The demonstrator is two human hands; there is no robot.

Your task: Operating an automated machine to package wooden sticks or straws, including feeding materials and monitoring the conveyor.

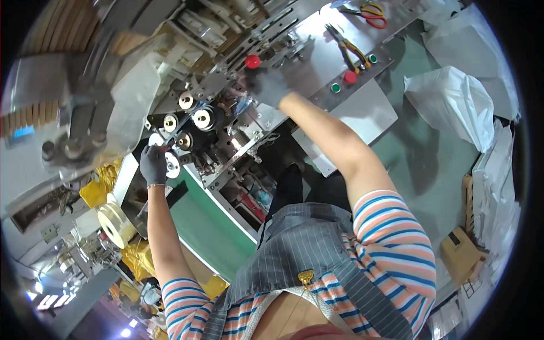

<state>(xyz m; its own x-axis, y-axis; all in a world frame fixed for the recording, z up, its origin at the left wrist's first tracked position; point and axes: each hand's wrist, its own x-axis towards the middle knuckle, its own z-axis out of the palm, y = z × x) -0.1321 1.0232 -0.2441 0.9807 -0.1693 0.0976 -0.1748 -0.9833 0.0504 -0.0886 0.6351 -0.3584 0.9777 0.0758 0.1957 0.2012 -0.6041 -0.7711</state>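
Note:
My left hand (153, 165), in a dark grey glove, is at the left end of a machine's group of rollers. Its fingers are drawn together beside a white wheel (172, 165); what they pinch, if anything, is too small to make out. Around it sit a brass-coloured roller (184, 140) and a larger white-faced roller (203, 119). My right hand (270, 88), in a grey glove, reaches over the machine's metal bed, just below a red button (252, 61). Motion smears its fingers, and I cannot tell whether it holds anything.
Pliers (347, 48) and red-and-yellow-handled scissors (371, 15) lie on the metal table (317, 62). Green and red buttons (350, 77) line its near edge. White sacks (453, 105) and a cardboard box (460, 255) stand at the right. A cream spool (115, 221) is at the left.

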